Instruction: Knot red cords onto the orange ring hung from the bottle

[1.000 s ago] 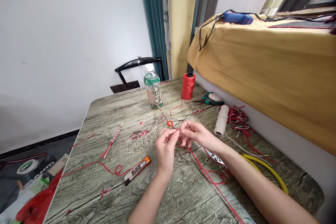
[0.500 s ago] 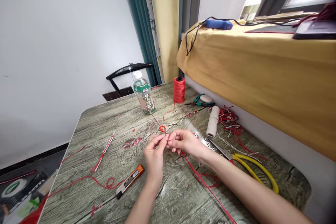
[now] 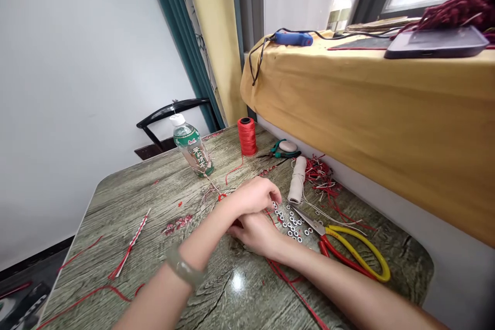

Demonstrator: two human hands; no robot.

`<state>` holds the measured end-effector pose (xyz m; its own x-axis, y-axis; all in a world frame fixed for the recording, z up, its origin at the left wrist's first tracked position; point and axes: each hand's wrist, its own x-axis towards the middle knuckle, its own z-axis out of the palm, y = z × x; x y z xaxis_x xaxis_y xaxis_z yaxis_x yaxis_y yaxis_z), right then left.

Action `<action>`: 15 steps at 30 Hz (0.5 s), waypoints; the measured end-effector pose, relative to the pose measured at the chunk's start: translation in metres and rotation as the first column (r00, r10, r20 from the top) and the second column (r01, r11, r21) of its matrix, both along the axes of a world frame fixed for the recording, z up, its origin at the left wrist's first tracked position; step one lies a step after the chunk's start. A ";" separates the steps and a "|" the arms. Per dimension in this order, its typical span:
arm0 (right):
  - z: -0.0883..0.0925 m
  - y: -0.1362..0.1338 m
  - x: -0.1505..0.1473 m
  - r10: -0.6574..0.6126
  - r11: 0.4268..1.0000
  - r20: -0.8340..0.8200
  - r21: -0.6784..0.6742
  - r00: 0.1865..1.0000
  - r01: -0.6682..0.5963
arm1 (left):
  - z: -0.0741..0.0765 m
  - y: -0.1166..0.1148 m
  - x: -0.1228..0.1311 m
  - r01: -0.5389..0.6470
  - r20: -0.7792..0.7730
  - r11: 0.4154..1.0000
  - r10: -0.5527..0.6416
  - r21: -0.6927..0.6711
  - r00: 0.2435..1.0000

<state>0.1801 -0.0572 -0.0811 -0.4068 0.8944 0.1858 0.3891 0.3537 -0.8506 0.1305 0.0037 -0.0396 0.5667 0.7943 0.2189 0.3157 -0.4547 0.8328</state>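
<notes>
My left hand (image 3: pixel 258 195) crosses over my right wrist side, its fingers curled down beside several small metal rings (image 3: pixel 293 220); what the fingertips hold, if anything, is hidden. A pale green bangle (image 3: pixel 185 266) circles the left forearm. Below it my right hand (image 3: pixel 253 232) is closed, thumb bent inward, most fingers covered by the left arm. Red cords (image 3: pixel 296 289) run out from under the right hand toward the front edge. An orange-red ring (image 3: pixel 221 197) peeks out behind the left forearm, on a thin cord leading to a bottle (image 3: pixel 193 147).
Yellow-and-red-handled scissors (image 3: pixel 348 247) lie right of the rings. Behind stand a red thread spool (image 3: pixel 247 136), green-handled pliers (image 3: pixel 285 150) and a white cord roll (image 3: pixel 297 180), with tangled red scraps (image 3: pixel 320 172) alongside. A red-and-white braid (image 3: pixel 133 242) lies at left.
My hands were pinched together at the red cord by the orange-red ring. The left hand has since crossed over the right to the metal rings; the view has shifted right.
</notes>
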 end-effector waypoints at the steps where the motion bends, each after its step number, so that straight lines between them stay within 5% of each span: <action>1: -0.001 0.001 0.000 0.002 1.000 0.032 0.023 0.999 -0.003 | -0.004 0.005 0.006 0.065 -0.051 0.998 -0.065 0.001 0.997; 6: -0.002 0.003 0.000 -0.042 0.989 0.134 0.144 0.990 0.022 | -0.012 0.024 0.017 0.351 -0.442 0.935 -0.294 0.049 0.847; 15: 0.000 0.002 0.002 0.014 0.994 0.185 0.101 0.983 -0.034 | -0.017 0.037 0.013 0.406 -0.642 0.914 -0.308 0.005 0.702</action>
